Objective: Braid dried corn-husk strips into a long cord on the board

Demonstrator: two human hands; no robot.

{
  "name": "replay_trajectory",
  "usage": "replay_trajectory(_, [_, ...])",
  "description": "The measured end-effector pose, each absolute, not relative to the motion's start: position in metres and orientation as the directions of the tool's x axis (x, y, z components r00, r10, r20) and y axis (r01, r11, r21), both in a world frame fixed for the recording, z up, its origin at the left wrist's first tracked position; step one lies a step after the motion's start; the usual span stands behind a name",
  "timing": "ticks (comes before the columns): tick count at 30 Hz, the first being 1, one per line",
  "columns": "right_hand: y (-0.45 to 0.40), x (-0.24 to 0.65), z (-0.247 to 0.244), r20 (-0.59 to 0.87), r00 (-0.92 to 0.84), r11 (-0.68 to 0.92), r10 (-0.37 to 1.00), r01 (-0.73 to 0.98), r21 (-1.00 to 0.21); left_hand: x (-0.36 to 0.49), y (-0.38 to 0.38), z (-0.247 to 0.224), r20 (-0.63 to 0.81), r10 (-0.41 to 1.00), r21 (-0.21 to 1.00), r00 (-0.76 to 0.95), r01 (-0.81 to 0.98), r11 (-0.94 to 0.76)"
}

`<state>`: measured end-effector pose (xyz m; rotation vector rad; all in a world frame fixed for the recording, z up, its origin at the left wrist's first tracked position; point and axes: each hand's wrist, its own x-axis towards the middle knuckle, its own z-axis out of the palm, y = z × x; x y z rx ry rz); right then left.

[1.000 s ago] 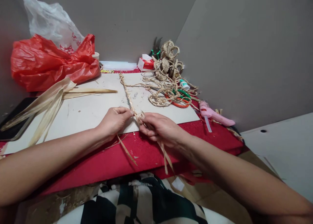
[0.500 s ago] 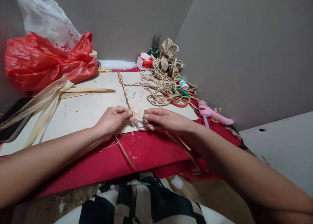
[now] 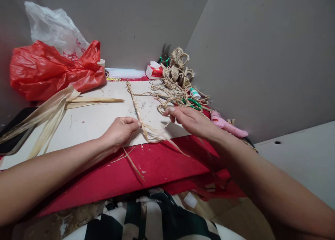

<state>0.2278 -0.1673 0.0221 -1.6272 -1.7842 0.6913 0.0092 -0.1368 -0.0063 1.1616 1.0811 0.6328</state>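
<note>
A thin braid (image 3: 136, 105) of pale dry husk lies on the white board, its knotted end away from me. My left hand (image 3: 124, 128) pinches its near end between thumb and forefinger. Loose husk strands (image 3: 154, 133) fan out from that pinch to the right, and one trails over the red cloth. My right hand (image 3: 187, 118) is raised to the right of the braid, beside the rope pile, fingers closed. A strand runs up toward its fingers and a blurred one hangs below; the grip itself is partly hidden.
Coiled braided rope (image 3: 172, 86) and green-handled scissors (image 3: 192, 102) lie behind my right hand, near a pink glue gun (image 3: 230, 125). Wide dry husks (image 3: 54, 114) spread at left by a red plastic bag (image 3: 52, 72). A tissue box (image 3: 154, 70) stands at the back.
My right hand has moved up and right, away from the braid's end. The strands now lie spread between the hands. My left hand keeps its pinch, and the view has shifted slightly.
</note>
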Motion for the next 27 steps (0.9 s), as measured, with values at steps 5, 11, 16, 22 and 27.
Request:
replay_trajectory(5, [-0.184, 0.231, 0.046, 0.167, 0.049, 0.109, 0.985, 0.575, -0.811, 0.009, -0.137, -0.006, -0.368, 0.848, 0.930, 0.381, 0.143, 0.339])
replay_trajectory(11, [-0.204, 0.200, 0.051, -0.014, -0.035, -0.005, 0.999, 0.237, -0.972, 0.010, -0.138, -0.002, -0.380, 0.836, 0.923, 0.396, 0.106, 0.370])
replay_trajectory(16, [-0.203, 0.167, 0.029, -0.113, -0.138, -0.085, 0.984, 0.191, -0.978, 0.008, -0.138, -0.003, -0.370, 0.825, 0.924, 0.428, 0.080, 0.373])
replay_trajectory(22, [-0.186, 0.156, 0.002, -0.031, -0.069, -0.002, 0.997, 0.384, -0.923, 0.007, -0.138, -0.004, -0.342, 0.814, 0.933, 0.469, 0.066, 0.354])
replay_trajectory(27, [-0.180, 0.157, -0.006, 0.103, -0.049, 0.113, 0.993, 0.559, -0.821, 0.006, -0.139, -0.004, -0.324, 0.806, 0.937, 0.496, 0.052, 0.345])
